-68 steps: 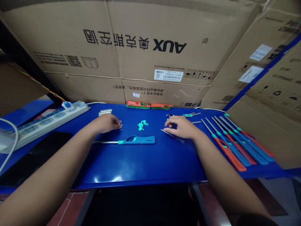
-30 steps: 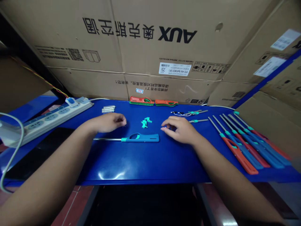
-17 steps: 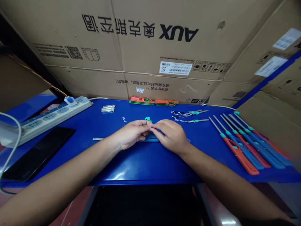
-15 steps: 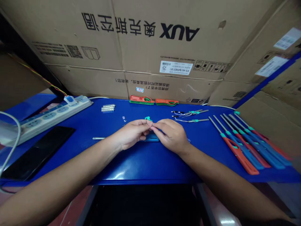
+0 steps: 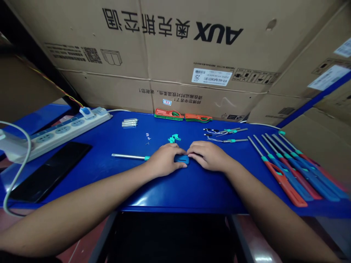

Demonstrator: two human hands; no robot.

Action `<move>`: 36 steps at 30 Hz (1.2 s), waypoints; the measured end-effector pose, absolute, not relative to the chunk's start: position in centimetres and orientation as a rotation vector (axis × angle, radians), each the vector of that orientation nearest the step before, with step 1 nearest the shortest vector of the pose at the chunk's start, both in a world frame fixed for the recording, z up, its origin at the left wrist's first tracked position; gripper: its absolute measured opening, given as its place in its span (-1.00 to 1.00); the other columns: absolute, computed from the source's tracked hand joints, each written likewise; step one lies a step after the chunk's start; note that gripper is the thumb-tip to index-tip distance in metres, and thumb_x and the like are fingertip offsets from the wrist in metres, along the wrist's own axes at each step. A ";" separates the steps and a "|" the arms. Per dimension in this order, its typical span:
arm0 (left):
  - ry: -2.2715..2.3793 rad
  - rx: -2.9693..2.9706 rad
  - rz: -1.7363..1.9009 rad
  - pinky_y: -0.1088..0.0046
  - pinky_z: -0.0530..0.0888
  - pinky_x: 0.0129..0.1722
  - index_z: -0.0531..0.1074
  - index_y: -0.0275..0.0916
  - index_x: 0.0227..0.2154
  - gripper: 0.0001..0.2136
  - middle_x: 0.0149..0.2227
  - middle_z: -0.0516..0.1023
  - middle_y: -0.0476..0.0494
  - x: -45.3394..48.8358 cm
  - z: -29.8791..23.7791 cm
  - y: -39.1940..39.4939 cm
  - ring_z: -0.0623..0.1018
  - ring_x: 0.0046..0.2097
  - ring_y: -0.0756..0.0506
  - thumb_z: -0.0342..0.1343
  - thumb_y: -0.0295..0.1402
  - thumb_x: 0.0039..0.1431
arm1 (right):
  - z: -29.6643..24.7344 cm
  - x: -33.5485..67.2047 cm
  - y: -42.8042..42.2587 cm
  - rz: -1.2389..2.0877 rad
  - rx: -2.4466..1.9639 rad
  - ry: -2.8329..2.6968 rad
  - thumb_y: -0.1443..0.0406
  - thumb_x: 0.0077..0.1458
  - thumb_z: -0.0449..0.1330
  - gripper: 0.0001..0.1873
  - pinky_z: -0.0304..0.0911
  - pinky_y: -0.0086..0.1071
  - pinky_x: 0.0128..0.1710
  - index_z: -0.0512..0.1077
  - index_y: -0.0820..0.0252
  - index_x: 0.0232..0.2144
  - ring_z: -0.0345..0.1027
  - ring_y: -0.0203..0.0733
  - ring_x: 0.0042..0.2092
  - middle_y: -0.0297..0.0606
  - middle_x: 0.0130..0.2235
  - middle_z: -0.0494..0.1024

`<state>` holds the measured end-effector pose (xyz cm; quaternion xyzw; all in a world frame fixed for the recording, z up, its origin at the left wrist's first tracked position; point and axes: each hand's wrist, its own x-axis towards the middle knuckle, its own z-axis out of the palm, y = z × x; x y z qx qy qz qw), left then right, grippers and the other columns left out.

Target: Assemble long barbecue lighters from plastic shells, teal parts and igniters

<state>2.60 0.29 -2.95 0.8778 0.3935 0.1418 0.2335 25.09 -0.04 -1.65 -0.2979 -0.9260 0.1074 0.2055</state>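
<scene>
A blue long-nosed lighter [image 5: 182,159] lies on the blue table [image 5: 175,186], its metal tube [image 5: 127,156] pointing left. My left hand [image 5: 163,164] rests curled over the lighter's handle and covers most of it. My right hand [image 5: 208,155] lies at the handle's right end, fingers bent and pressed on it. Fingertips of both hands meet over the handle. Small teal plastic parts [image 5: 174,138] sit just behind my hands. Whether a small part is pinched between the fingers is hidden.
Several finished lighters [image 5: 285,171] lie in a row at the right. Orange-green handle shells [image 5: 182,115], wired tubes [image 5: 226,135], small metal pieces [image 5: 130,122], a power strip [image 5: 55,133] and a black phone [image 5: 52,171] are around. Cardboard boxes [image 5: 170,54] wall the back.
Both hands came in from the sides, met above the lighter with something tiny pinched, then dropped down onto the lighter's handle. The camera shifted slightly.
</scene>
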 end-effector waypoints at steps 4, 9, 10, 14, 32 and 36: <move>1.106 2.393 0.381 0.27 0.44 -0.02 0.55 -0.19 -0.08 -0.67 -0.14 0.58 -0.15 2.7 -2.9 0.3 0.53 -0.03 -0.20 0.35 -0.23 0.11 | -2.5 24.7 0.3 0.361 -0.788 -2.597 0.34 0.31 0.09 -0.81 0.34 -0.31 -0.16 0.52 0.23 -0.23 0.46 -0.18 -0.20 -0.17 -0.23 0.59; 1.103 2.418 0.367 0.24 0.42 0.02 0.54 -0.19 -0.05 -0.65 -0.12 0.57 -0.16 2.8 -2.9 0.3 0.52 0.01 -0.22 0.34 -0.21 0.12 | -2.5 25.0 0.5 0.200 -0.709 -2.665 0.32 0.32 0.10 -0.80 0.31 -0.25 -0.11 0.55 0.21 -0.24 0.45 -0.17 -0.22 -0.18 -0.26 0.61; 1.104 2.417 0.358 0.23 0.42 0.03 0.53 -0.19 -0.04 -0.64 -0.11 0.56 -0.17 2.8 -2.9 0.3 0.51 0.01 -0.22 0.33 -0.21 0.13 | -2.4 25.1 0.5 0.151 -0.688 -2.680 0.31 0.32 0.11 -0.79 0.30 -0.24 -0.11 0.56 0.20 -0.23 0.46 -0.16 -0.22 -0.18 -0.26 0.62; 1.117 2.391 0.338 0.24 0.42 0.03 0.53 -0.20 -0.02 -0.63 -0.08 0.56 -0.17 2.8 -2.6 0.3 0.50 0.02 -0.21 0.33 -0.22 0.13 | -1.7 25.6 0.0 0.021 -0.693 -2.690 0.29 0.32 0.12 -0.76 0.27 -0.26 -0.17 0.59 0.17 -0.17 0.46 -0.16 -0.23 -0.18 -0.24 0.63; 1.127 2.484 0.326 0.22 0.44 0.03 0.52 -0.21 0.00 -0.63 -0.08 0.55 -0.19 2.6 -2.6 0.0 0.51 0.02 -0.23 0.27 -0.16 0.18 | -1.5 25.9 -0.3 0.101 -0.764 -2.757 0.28 0.29 0.12 -0.73 0.25 -0.32 -0.25 0.63 0.15 -0.14 0.45 -0.19 -0.30 -0.21 -0.31 0.60; 1.095 2.599 0.305 0.18 0.45 -0.01 0.53 -0.23 -0.02 -0.65 -0.13 0.56 -0.21 2.6 -2.3 -0.1 0.53 -0.03 -0.25 0.24 -0.15 0.20 | -1.5 25.6 -0.3 0.291 -0.848 -2.699 0.29 0.26 0.14 -0.74 0.27 -0.37 -0.29 0.64 0.13 -0.15 0.47 -0.21 -0.29 -0.22 -0.29 0.61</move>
